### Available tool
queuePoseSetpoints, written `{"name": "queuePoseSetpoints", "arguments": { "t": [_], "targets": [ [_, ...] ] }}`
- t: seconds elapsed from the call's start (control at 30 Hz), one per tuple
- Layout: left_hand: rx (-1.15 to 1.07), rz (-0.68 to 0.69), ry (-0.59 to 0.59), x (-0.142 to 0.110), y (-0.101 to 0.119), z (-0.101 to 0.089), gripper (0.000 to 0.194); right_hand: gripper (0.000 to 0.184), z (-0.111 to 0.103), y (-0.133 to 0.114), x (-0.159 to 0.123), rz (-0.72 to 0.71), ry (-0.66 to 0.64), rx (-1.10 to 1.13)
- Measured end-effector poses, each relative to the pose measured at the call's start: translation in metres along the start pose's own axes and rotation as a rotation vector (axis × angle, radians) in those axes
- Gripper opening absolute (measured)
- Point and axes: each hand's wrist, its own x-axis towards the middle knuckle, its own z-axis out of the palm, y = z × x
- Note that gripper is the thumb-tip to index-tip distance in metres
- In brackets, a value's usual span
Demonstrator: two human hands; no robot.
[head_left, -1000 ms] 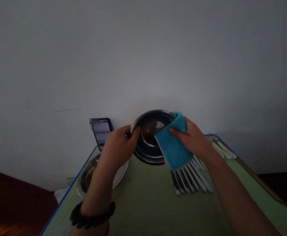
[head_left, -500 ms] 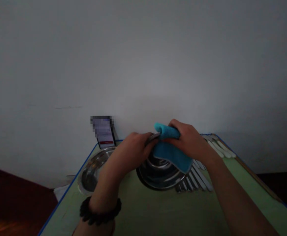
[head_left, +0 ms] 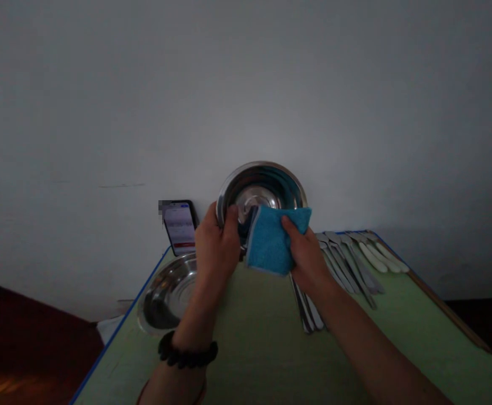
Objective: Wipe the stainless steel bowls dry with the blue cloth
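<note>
A shiny steel bowl (head_left: 256, 194) is held up above the table, tilted so that its inside faces me. My left hand (head_left: 218, 239) grips its left rim, thumb on the inner side and the other fingers behind. In my right hand (head_left: 307, 247) is a light blue cloth (head_left: 271, 242), pinched under the thumb and draped over the bowl's lower right rim. The cloth hides that part of the bowl. Below my right hand lie several knives (head_left: 307, 315), partly covered by the hand.
A second steel bowl (head_left: 155, 306) sits at the table's left, partly behind my left forearm. A phone (head_left: 180, 228) leans against the wall. Spoons (head_left: 342, 264) and white-handled cutlery (head_left: 376, 259) lie in rows at the right of the green table (head_left: 262, 349).
The bowl has risen and tipped up to face me. Both hands now hold lower on it, the left at its side. The cloth, earlier folded over the far rim, now covers the near rim.
</note>
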Motion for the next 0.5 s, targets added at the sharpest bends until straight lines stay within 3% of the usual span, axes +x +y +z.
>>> {"name": "queuePoseSetpoints", "arguments": {
  "t": [0.13, 0.23, 0.33, 0.5],
  "targets": [
    [-0.088, 0.003, -0.189, -0.009, 0.007, 0.012, 0.03, 0.037, -0.013, -0.011, 0.008, 0.088, 0.04, 0.081],
    [-0.063, -0.014, -0.41, -0.008, 0.003, 0.008, 0.033, 0.036, -0.034, -0.027, 0.018, -0.031, -0.037, -0.063],
    [0.054, 0.053, -0.585, -0.003, -0.004, 0.0, 0.039, 0.038, -0.053, -0.044, 0.022, -0.129, -0.14, -0.265],
    [-0.013, 0.126, -0.571, 0.002, -0.005, -0.01, 0.034, 0.041, -0.069, -0.064, 0.016, -0.144, -0.322, -0.59]
  ]
}}
